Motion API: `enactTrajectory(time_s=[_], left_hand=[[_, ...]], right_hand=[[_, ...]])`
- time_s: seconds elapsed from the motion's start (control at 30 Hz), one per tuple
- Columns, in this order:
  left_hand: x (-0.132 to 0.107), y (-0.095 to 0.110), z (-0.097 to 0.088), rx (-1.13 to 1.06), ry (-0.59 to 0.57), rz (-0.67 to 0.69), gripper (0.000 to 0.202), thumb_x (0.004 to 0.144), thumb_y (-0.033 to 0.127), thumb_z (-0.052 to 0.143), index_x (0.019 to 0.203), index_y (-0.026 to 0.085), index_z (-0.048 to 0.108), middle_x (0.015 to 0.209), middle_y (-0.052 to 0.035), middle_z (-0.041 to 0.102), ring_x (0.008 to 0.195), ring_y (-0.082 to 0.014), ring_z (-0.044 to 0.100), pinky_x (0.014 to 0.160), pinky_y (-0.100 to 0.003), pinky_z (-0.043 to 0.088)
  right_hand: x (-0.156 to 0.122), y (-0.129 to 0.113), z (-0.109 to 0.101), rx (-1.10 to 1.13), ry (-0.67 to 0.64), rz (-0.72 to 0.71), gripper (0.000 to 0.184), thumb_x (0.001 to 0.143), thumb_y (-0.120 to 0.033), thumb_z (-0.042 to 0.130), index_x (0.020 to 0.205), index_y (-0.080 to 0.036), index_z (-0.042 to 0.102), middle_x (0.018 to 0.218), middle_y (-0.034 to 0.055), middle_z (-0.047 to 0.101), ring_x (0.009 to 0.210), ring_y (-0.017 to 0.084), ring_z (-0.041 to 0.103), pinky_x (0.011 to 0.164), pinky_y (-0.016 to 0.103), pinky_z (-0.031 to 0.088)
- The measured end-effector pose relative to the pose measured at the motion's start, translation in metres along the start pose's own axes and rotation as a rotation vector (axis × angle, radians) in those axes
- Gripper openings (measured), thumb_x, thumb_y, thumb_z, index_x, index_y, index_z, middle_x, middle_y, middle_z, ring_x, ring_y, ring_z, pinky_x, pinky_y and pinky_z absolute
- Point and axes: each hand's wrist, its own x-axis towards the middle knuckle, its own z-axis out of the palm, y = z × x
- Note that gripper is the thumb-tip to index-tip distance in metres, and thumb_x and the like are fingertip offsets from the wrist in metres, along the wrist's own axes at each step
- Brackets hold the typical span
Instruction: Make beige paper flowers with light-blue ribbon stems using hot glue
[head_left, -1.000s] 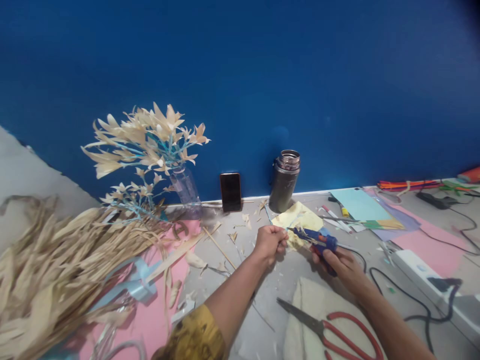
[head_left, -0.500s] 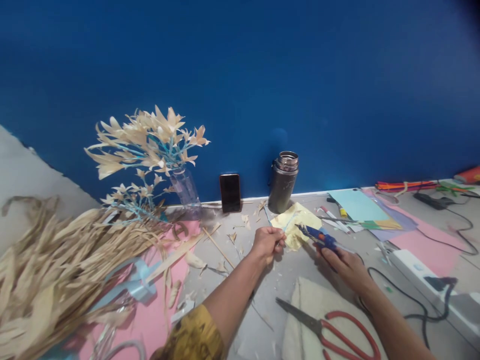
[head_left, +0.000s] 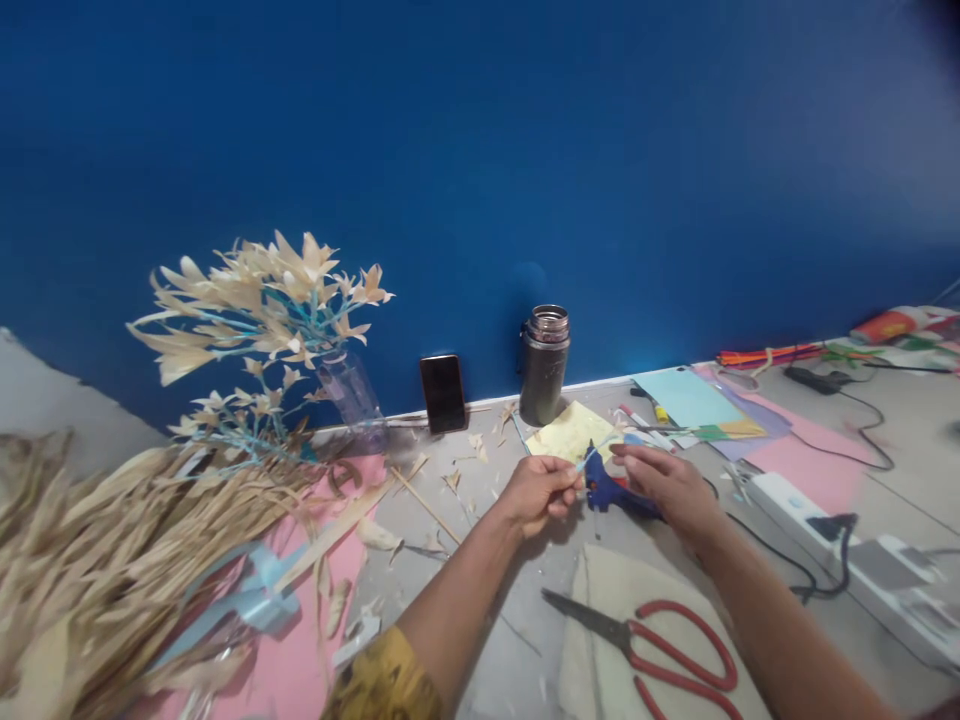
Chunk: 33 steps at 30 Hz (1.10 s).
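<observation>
My left hand (head_left: 544, 492) pinches a thin light-blue stem (head_left: 588, 458) between thumb and fingertips; the stem points up and right. Beside it, a blue hot glue gun (head_left: 616, 492) rests on the surface, partly behind my right hand (head_left: 667, 488). The right fingers stretch toward the stem's tip, slightly apart, and appear to hold nothing. Behind both hands lies a crumpled yellow paper (head_left: 566, 432). Red-handled scissors (head_left: 626, 635) lie on a folded pale cloth (head_left: 581, 610) nearer to me.
A dark metal flask (head_left: 544, 370) and a phone (head_left: 444, 394) stand by the blue wall. At left are husk flowers (head_left: 277, 300) in a clear bottle (head_left: 352, 390) and a heap of dried husks (head_left: 150, 560). A white power strip (head_left: 810, 520) and cords lie at right.
My right hand has let go of the glue gun, which is now down on the surface, and has moved its fingers toward the stem. The left hand keeps its pinch. The view has shifted slightly right.
</observation>
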Motion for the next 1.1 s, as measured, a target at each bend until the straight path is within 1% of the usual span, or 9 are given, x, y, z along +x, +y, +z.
enactTrajectory(time_s=[0.13,0.3,0.5,0.63,0.7,0.8,0.9,1.0,1.1], left_hand=[[-0.007,0.000,0.008,0.027,-0.100,-0.074,0.031,0.058,0.028,0.086,0.067,0.009,0.064,0.063,-0.0033,0.059,0.043,-0.0022,0.042,0.036,-0.016,0.016],[-0.020,-0.007,0.019,0.061,-0.059,-0.031,0.031,0.059,0.030,0.085,0.067,0.011,0.062,0.066,-0.0037,0.061,0.044,-0.0028,0.042,0.037,-0.017,0.018],[-0.043,-0.022,0.034,0.409,0.209,0.287,0.012,0.078,0.024,0.066,0.070,0.018,0.059,0.055,0.0017,0.055,0.045,-0.0096,0.045,0.046,-0.022,0.033],[-0.059,-0.030,0.034,0.828,0.397,0.621,0.014,0.082,0.011,0.055,0.071,0.019,0.059,0.075,-0.0035,0.061,0.074,-0.0164,0.055,0.072,-0.027,0.042],[-0.064,-0.034,0.030,0.915,0.439,0.682,0.016,0.084,0.010,0.052,0.073,0.020,0.059,0.081,-0.0045,0.062,0.080,-0.0179,0.055,0.078,-0.028,0.042],[-0.064,-0.039,0.025,0.792,0.470,0.588,0.016,0.082,0.010,0.053,0.070,0.019,0.058,0.073,-0.0028,0.061,0.074,-0.0165,0.055,0.072,-0.027,0.042],[-0.058,-0.042,0.021,0.488,0.423,0.323,0.016,0.082,0.016,0.056,0.066,0.018,0.055,0.054,0.0029,0.050,0.048,-0.0108,0.044,0.050,-0.023,0.036],[-0.053,-0.044,0.018,0.275,0.331,0.184,0.016,0.081,0.026,0.063,0.069,0.018,0.056,0.048,0.0057,0.047,0.036,-0.0063,0.034,0.040,-0.020,0.027],[-0.053,-0.047,0.017,0.267,0.272,0.211,0.021,0.079,0.033,0.067,0.070,0.017,0.057,0.046,0.0054,0.049,0.032,-0.0058,0.035,0.037,-0.019,0.026]], right_hand=[[-0.002,-0.009,0.018,0.384,-0.129,0.084,0.045,0.067,-0.053,0.081,0.091,-0.016,0.076,0.077,0.0052,0.070,0.065,0.017,0.061,0.061,0.030,0.050],[-0.012,-0.007,0.025,0.366,0.022,0.002,0.036,0.064,-0.048,0.084,0.074,-0.016,0.074,0.071,0.0032,0.067,0.062,0.015,0.057,0.058,0.026,0.047],[-0.027,-0.024,0.037,0.228,0.201,-0.071,0.034,0.065,-0.046,0.080,0.057,-0.017,0.063,0.055,-0.0012,0.059,0.052,0.012,0.049,0.052,0.024,0.042],[-0.032,-0.029,0.053,0.144,0.242,-0.020,0.037,0.066,-0.048,0.077,0.054,-0.018,0.058,0.050,-0.0021,0.053,0.049,0.011,0.043,0.047,0.024,0.038],[-0.034,-0.025,0.059,0.138,0.225,-0.011,0.039,0.067,-0.049,0.076,0.054,-0.018,0.057,0.049,-0.0036,0.049,0.048,0.010,0.040,0.046,0.024,0.035],[-0.034,-0.013,0.059,0.184,0.078,0.023,0.041,0.067,-0.053,0.077,0.057,-0.017,0.059,0.049,-0.0050,0.046,0.046,0.009,0.038,0.043,0.023,0.033],[-0.032,-0.001,0.054,0.327,-0.107,0.121,0.042,0.064,-0.054,0.082,0.076,-0.015,0.070,0.058,-0.0025,0.056,0.049,0.009,0.043,0.045,0.023,0.036],[-0.029,0.006,0.051,0.416,-0.089,0.164,0.045,0.059,-0.050,0.086,0.083,-0.014,0.073,0.058,-0.0022,0.056,0.050,0.010,0.045,0.045,0.023,0.036],[-0.029,0.005,0.051,0.348,0.007,0.094,0.040,0.059,-0.048,0.087,0.072,-0.015,0.070,0.054,-0.0030,0.053,0.049,0.009,0.042,0.044,0.022,0.033]])
